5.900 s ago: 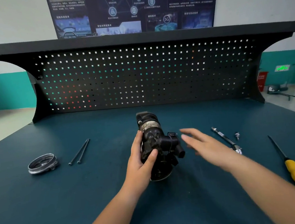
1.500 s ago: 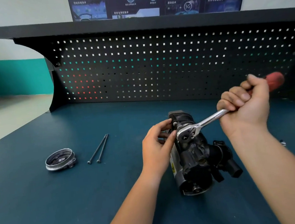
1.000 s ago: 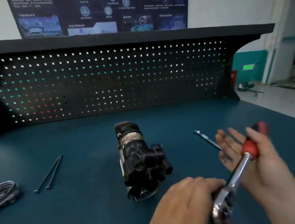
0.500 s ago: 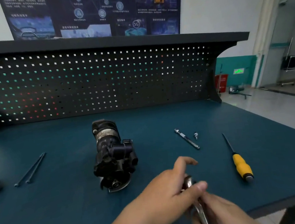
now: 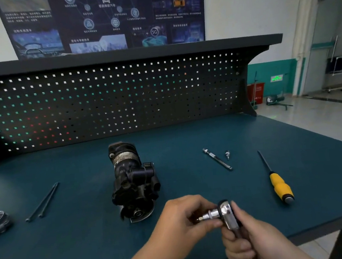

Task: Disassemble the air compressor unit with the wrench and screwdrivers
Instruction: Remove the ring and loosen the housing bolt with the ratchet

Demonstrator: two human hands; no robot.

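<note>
Workbench front edge: left hand pinches socket, right hand grips wrench; compressor apart.

Teal bench, black pegboard, one yellow handle.
The bench is deep teal; the pegboard is black, with a regular grid of small square holes showing white, green and red. The compressor is black with a scuffed grey band; the bolts are black, the wrench and bar silver. The screwdriver has a yellow handle and black shaft.
</note>
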